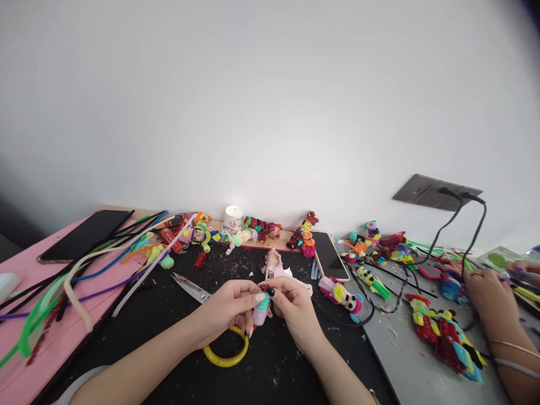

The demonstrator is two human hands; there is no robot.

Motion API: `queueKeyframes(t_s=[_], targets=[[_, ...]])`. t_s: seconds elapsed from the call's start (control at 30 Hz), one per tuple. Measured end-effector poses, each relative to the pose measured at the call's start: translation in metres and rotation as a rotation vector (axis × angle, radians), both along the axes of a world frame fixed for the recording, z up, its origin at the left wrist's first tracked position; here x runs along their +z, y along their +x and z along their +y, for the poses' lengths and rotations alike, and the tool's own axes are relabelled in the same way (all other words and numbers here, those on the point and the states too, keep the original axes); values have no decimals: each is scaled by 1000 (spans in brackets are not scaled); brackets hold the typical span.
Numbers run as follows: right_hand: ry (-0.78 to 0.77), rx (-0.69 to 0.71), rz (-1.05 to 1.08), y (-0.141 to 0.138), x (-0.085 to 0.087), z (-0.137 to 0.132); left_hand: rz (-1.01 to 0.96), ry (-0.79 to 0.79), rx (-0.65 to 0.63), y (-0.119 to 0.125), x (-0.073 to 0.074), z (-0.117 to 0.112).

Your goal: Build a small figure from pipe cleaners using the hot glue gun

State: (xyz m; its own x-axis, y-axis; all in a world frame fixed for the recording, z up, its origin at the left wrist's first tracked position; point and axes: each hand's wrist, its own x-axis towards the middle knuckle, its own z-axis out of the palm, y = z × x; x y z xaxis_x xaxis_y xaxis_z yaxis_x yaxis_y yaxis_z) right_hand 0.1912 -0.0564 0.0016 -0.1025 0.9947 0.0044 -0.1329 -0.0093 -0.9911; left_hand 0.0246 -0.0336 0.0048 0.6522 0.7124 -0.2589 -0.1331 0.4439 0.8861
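Close together at the middle of the black work surface [169, 360], both my hands are closed around a small pipe-cleaner figure [262, 312]. Its visible part is teal and lavender, with a bit of red at the top under my fingertips. My left hand [223, 312] pinches it from the left, and my right hand [297, 312] grips it from the right with the thumb near its top. Partly behind my left hand lies a pair of scissors [225, 360] with yellow handles, blades pointing to the back left. Just beyond my fingers is a whitish glue gun [274, 264], partly hidden by my right hand.
Loose pipe cleaners [76, 273] and a dark phone [86, 233] lie on the pink board at left. Several finished figures [264, 228] and a white cup [233, 218] line the wall. Another phone [331, 256] rests right of centre. A co-worker's hand [491, 295] is at far right.
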Motion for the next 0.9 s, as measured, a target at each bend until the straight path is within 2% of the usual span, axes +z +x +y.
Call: queueKeyframes(t_s=[0.33, 0.57, 0.9], targets=[[3, 1, -2, -1, 2, 0, 11, 10, 1, 0, -1, 1], [-76, 78, 79, 1, 3, 0, -2, 51, 11, -2, 0, 4], [-105, 132, 156, 0, 5, -1, -12, 50, -4, -4, 0, 4]])
